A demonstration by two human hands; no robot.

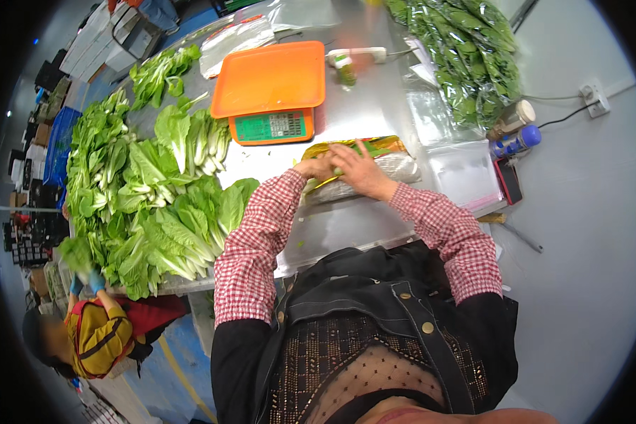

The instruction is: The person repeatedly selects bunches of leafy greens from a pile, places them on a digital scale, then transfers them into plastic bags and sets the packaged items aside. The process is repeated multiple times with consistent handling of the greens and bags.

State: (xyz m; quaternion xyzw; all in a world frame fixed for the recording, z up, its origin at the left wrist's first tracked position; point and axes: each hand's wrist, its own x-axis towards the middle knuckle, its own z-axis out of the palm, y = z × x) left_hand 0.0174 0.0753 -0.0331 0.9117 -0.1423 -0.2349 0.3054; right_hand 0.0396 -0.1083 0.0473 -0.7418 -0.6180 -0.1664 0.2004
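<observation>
My left hand (318, 167) and my right hand (361, 172) meet over a gold and clear plastic packaging bag (400, 165) lying crosswise on the metal table before me. The left fingers are bunched at the bag's left part. Across its middle, the right fingers spread over the plastic, with the thumb near the left hand. Some green shows under and between my hands; whether it is leaf or print I cannot tell. Beyond the bag stands an orange weighing scale (270, 79) with a green display panel. Loose leafy greens (180, 233) are heaped to the left.
Bagged greens (471, 58), clear plastic bags (458, 172), a blue-capped bottle (517, 140) and a phone (508, 181) lie right. A power strip (358, 54) and small green bottle (345, 71) sit behind the scale. A co-worker in blue gloves (96, 281) holds greens at left.
</observation>
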